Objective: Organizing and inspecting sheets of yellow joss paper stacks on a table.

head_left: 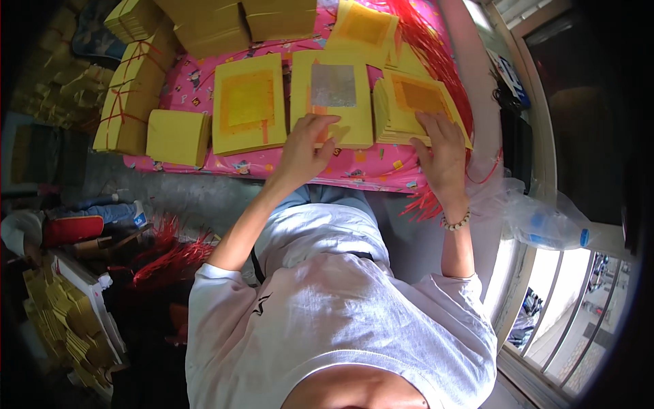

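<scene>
Three stacks of yellow paper sheets lie in a row in front of me on a pink patterned cover. The left stack [247, 102] carries an orange square with a yellow middle. A silver square [333, 86] shows on the middle stack [356, 127]. Over that stack's near left part is my left hand [306, 153], fingers stretched and thumb apart, with nothing visible between them. My right hand [441, 153] rests its fingertips on the near edge of the right stack [415, 102], which has an orange patch. Its thumb is spread beside the corner, and the sheets there look slightly fanned.
Red string-like strands [436, 51] run along the table's right side. Tied yellow bundles [126, 109] and a small yellow block [178, 136] stand at the left. A clear plastic bag with a bottle [555, 228] lies by the barred window. Another person [20, 235] is at the lower left.
</scene>
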